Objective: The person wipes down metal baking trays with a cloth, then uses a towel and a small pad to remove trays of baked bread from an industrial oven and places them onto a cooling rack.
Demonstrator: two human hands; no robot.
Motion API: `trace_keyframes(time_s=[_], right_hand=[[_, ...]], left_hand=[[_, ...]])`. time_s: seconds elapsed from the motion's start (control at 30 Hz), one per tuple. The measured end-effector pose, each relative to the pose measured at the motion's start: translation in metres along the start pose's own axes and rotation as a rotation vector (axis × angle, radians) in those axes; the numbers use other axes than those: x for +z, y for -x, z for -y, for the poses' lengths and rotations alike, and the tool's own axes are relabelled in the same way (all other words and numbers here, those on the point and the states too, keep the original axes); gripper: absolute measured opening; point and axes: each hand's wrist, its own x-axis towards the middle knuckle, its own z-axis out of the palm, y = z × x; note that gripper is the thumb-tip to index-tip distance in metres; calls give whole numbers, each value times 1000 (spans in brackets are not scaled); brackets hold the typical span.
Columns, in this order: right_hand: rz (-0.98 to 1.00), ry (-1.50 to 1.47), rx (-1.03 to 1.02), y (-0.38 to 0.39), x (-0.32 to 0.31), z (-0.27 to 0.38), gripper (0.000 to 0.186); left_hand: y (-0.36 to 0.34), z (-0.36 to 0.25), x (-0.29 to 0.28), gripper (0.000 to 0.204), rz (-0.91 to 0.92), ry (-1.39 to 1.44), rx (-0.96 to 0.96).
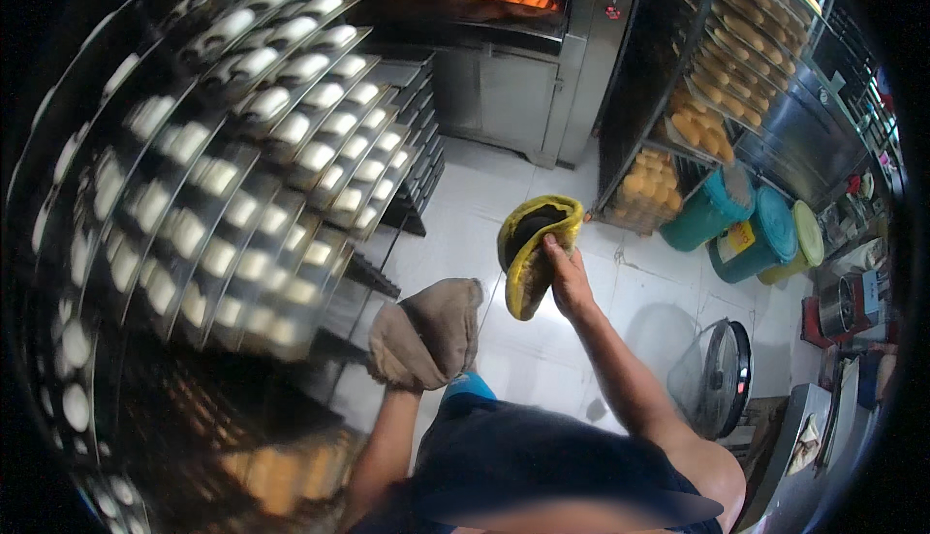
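Observation:
My right hand point(572, 282) grips a thick yellow-edged cloth pad point(528, 263), folded over with a dark inner face, thumb pressed on it. My left hand point(412, 384) is tucked into or behind a greyish-brown cloth pad point(426, 331), so its fingers are hidden. The grey pad is beside the nearest tall rack point(339, 369) at my left, lower than the yellow one. That rack carries many trays of pale dough pieces point(320, 152), partly blurred.
An oven point(499, 79) with glowing rolls stands ahead. A rack of baked rolls point(731, 69) is at back right, with lidded buckets point(756, 244) below. A round fan-like object point(727, 379) rests on the tiled floor. A steel counter point(819, 447) lines the right edge.

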Motion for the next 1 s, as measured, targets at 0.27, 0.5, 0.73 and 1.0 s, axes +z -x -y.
trace_keyframes(time_s=[0.27,0.5,0.73,1.0], right_hand=[[-429,119,-227,-201,-80,81,57],[-670,418,-434,-362,-142,153,49],[-362,1126,-667,-628,-156,159,63],[144,1632,-377,-754,-140,110,76]], left_hand=[[-264,31,118,77,281,-1552,130],[-466,33,276,60,549,-2385,616],[-681,0,333,54,404,-2021,595],[-908,-116,422,22,-19,-3185,1027]])
